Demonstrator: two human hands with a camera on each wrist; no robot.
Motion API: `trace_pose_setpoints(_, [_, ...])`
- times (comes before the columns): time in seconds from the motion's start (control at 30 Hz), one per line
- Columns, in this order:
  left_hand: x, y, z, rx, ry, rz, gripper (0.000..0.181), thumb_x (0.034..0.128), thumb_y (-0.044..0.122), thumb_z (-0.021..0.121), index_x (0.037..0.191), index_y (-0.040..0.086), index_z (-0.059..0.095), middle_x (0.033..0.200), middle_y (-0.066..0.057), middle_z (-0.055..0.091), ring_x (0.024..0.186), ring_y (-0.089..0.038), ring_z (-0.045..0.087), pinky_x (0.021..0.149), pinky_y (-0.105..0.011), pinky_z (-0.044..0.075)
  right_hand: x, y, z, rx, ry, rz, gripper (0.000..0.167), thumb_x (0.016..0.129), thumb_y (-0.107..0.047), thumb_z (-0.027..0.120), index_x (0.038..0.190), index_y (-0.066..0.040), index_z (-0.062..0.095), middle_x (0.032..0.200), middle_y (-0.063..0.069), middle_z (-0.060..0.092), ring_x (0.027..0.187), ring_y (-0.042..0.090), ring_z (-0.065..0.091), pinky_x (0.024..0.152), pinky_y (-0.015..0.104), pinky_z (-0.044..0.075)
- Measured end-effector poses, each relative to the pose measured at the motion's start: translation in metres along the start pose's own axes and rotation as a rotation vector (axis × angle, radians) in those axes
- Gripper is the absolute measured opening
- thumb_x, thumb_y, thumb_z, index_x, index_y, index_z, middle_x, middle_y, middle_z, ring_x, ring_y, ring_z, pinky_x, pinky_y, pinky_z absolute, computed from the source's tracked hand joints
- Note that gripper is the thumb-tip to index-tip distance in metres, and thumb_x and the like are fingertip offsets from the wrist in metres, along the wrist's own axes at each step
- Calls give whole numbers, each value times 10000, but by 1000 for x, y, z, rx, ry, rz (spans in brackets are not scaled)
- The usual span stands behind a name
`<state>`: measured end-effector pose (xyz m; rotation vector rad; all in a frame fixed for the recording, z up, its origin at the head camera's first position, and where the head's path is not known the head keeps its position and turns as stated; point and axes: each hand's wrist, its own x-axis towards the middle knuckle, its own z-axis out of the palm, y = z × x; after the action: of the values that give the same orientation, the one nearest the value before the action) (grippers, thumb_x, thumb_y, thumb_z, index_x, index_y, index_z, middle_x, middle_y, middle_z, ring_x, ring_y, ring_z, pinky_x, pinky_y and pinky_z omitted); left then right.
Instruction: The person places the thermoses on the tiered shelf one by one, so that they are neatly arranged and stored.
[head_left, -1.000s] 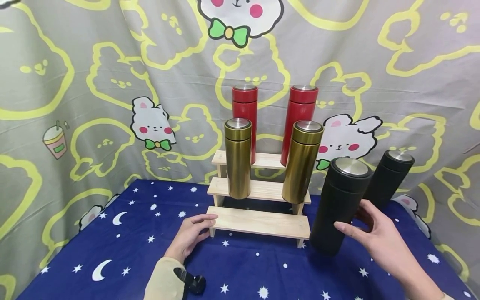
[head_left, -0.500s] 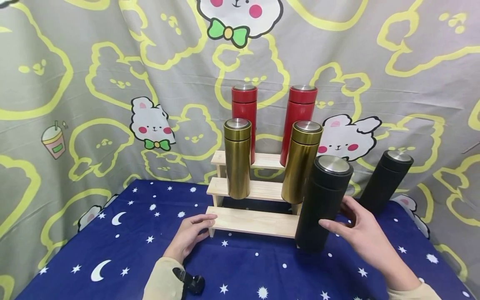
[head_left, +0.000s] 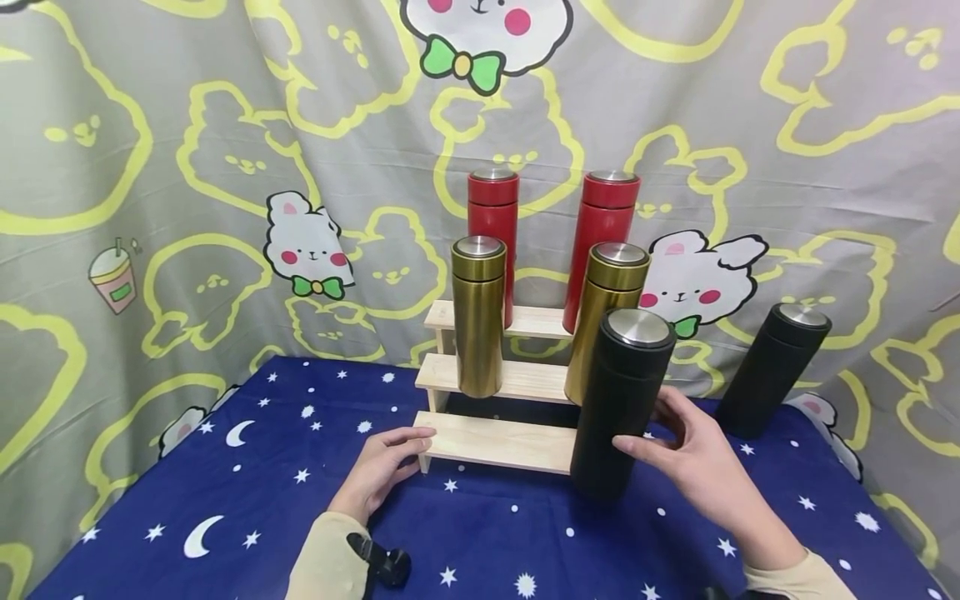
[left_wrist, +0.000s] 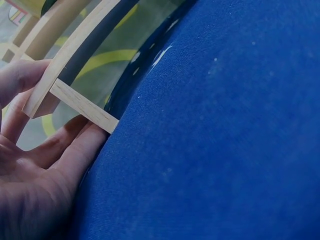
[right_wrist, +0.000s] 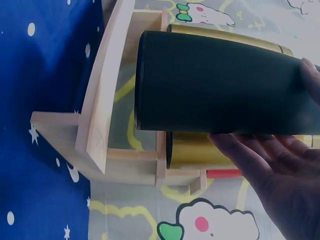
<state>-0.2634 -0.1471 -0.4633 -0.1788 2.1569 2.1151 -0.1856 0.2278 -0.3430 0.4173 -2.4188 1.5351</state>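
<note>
My right hand (head_left: 705,467) grips a black thermos (head_left: 626,400), thumb on the near side and fingers around the far side. The thermos hangs upright, slightly tilted, at the right end of the three-step wooden rack (head_left: 495,442). In the right wrist view its base (right_wrist: 141,80) is apart from the lowest step (right_wrist: 102,95). My left hand (head_left: 382,467) holds the left end of that lowest step. In the left wrist view the thumb (left_wrist: 25,75) lies on the board and the fingers (left_wrist: 82,150) are by its leg.
Two gold thermoses (head_left: 478,325) stand on the middle step and two red thermoses (head_left: 492,208) on the top step. A second black thermos (head_left: 776,367) stands right of the rack. A dark blue star-patterned cloth (head_left: 285,492) covers the table; a printed curtain (head_left: 390,167) hangs behind.
My right hand has moved left with the black thermos, from beside the rack to over the right end of the lowest step. My left hand has stayed in place.
</note>
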Motion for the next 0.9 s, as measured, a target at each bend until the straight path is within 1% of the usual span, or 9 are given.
trace_pose_setpoints(0.07, [0,0,0,3,-1,-1,290,858,194,766,1105,45,741,1270,-119,614,1119,-264,586,946,-494,483,2,0,3,-1,-7,11,544,840,-178,805,1311,-87,550,1197,87,633,1053,134,610,821,242,534])
trace_pose_setpoints(0.27, [1,-1,-1,0,-1,0,295,857,199,769,1108,46,741,1275,-119,612,1132,-268,578,945,-497,484,5,-2,17,40,-29,5,558,817,-161,823,1305,-98,559,1133,82,657,1001,177,629,778,311,558])
trace_pose_setpoints(0.37, [2,-2,0,-1,-2,3,291,858,194,768,1105,44,741,1270,-119,614,1129,-266,576,944,-499,484,7,-3,23,41,-39,13,555,815,-192,826,1298,-113,565,1124,68,659,1013,202,622,784,321,556])
trace_pose_setpoints(0.53, [1,-2,0,2,-8,5,288,858,192,767,1103,43,742,1271,-120,612,1128,-271,575,943,-501,484,11,-5,31,60,-45,18,562,807,-207,834,1294,-110,570,1150,70,654,1052,229,612,821,296,546])
trace_pose_setpoints(0.8, [2,-1,-1,-8,-13,4,291,853,195,773,1099,44,743,1277,-121,610,1134,-272,577,941,-496,487,19,-6,45,111,-43,16,558,784,-183,852,1267,-104,585,1148,83,655,1049,236,605,804,336,550])
trace_pose_setpoints(0.9, [2,-2,-1,-12,-11,3,293,851,195,774,1100,44,743,1280,-122,607,1135,-273,576,941,-496,487,21,-7,52,139,-50,20,563,774,-170,857,1262,-102,585,1154,91,649,1052,242,605,832,357,545])
